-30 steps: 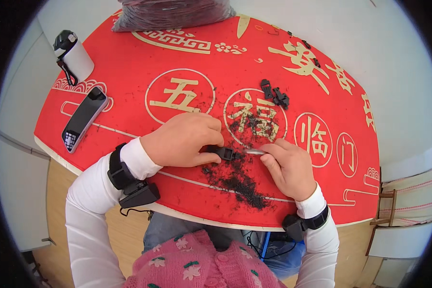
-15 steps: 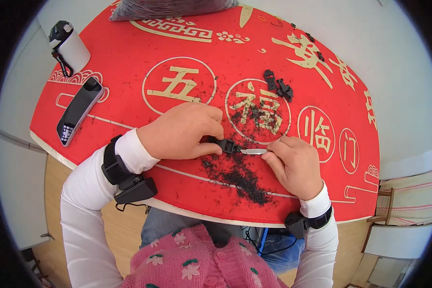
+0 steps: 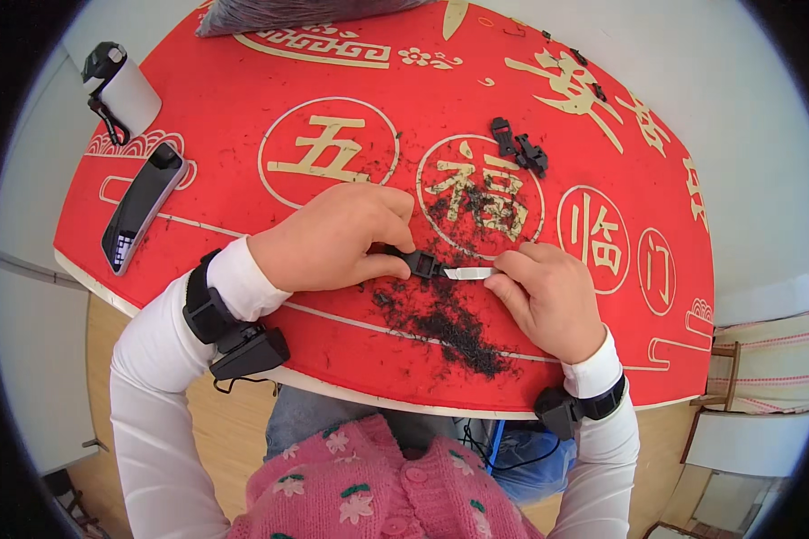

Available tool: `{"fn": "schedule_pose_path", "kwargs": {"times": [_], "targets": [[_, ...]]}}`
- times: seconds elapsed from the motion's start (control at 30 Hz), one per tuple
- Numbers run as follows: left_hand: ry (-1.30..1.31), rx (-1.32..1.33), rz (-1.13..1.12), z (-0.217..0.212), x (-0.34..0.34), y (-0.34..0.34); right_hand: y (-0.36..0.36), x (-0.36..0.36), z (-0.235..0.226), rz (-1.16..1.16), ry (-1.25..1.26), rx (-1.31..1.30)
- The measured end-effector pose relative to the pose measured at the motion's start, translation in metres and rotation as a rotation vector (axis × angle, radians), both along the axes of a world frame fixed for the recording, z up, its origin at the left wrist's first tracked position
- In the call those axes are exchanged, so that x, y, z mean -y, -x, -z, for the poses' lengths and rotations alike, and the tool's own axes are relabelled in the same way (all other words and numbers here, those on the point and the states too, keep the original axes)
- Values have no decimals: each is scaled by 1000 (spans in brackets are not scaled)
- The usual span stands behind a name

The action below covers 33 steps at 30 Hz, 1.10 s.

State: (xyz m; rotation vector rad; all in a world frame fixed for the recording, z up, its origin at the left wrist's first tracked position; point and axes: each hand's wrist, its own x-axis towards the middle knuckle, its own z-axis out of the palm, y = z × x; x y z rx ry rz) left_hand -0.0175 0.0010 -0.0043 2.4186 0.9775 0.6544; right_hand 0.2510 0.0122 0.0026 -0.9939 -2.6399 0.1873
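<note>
My left hand (image 3: 346,238) is closed on one end of a black plastic buckle (image 3: 425,265), pinched between thumb and fingers. My right hand (image 3: 548,296) grips a small craft knife blade (image 3: 469,273) whose tip meets the buckle's right end. Part of the buckle is hidden under my left fingers, and the knife's rear is hidden in my right hand. Black shavings (image 3: 463,341) lie heaped on the red tablecloth just below the buckle, with more scattered above it. Other black buckle pieces (image 3: 520,148) rest farther back, beyond my right hand.
A phone (image 3: 144,207) lies at the left, with a white bottle with a black lid (image 3: 128,94) behind it. A grey bag (image 3: 288,11) sits at the far edge. Small black bits (image 3: 579,57) lie along the back right rim. The table's curved front edge (image 3: 404,409) is close to me.
The whole view has shifted slightly. The blade still meets the buckle's right end, and its flat side now shows brighter. Both hands keep their grip.
</note>
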Motion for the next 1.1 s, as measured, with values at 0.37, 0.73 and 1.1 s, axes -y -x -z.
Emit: {"fn": "schedule_pose_path", "kwargs": {"times": [0.37, 0.73, 1.1], "targets": [[-5, -19, 14, -1, -1, 0, 0, -5, 1, -16, 4, 7], [-119, -21, -16, 5, 3, -2, -2, -4, -2, -44, 14, -2], [-88, -24, -90, 2, 9, -6, 1, -2, 0, -17, -47, -44]]}}
